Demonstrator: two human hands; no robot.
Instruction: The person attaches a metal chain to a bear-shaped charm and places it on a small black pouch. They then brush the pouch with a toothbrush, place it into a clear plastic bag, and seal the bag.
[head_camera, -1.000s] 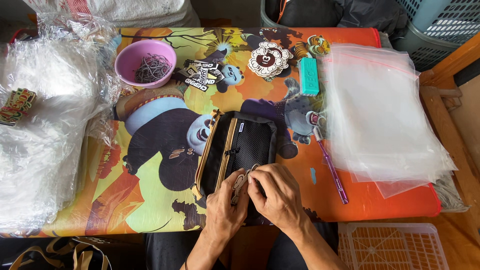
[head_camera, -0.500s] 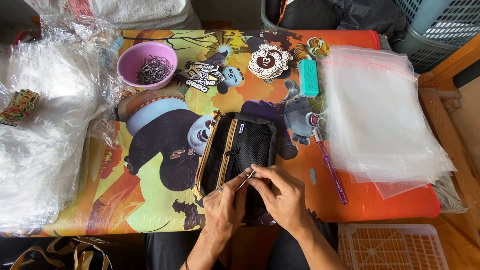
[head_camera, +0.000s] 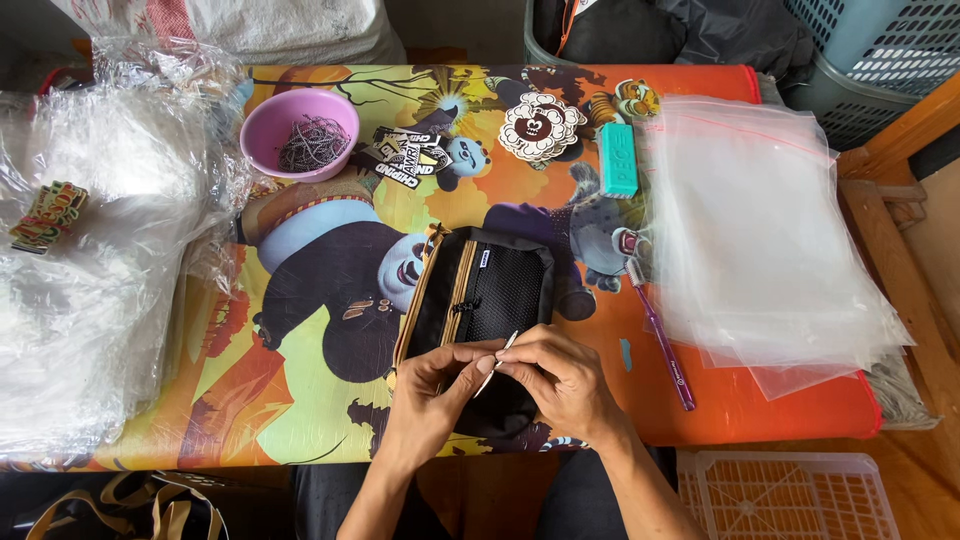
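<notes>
A black pouch (head_camera: 485, 290) with tan zip edges and a mesh pocket lies open on the cartoon-printed table (head_camera: 300, 400). Over its near end, my left hand (head_camera: 430, 395) and my right hand (head_camera: 562, 380) meet fingertip to fingertip. Between them they pinch a small thin pale piece (head_camera: 498, 352), seen edge-on and tilted. I cannot tell what the piece is. The hands hide the lower part of the pouch.
At the back stand a pink bowl (head_camera: 300, 130) of metal chains, printed stickers (head_camera: 410, 158), a stack of round stickers (head_camera: 540, 125) and a teal box (head_camera: 618, 160). A purple toothbrush (head_camera: 660, 335) lies beside clear zip bags (head_camera: 770, 220). Crumpled clear plastic (head_camera: 100, 260) covers the left.
The small piece lay flat in my fingers over the pouch a second ago; it is now raised and turned edge-on. Both hands have shifted slightly right.
</notes>
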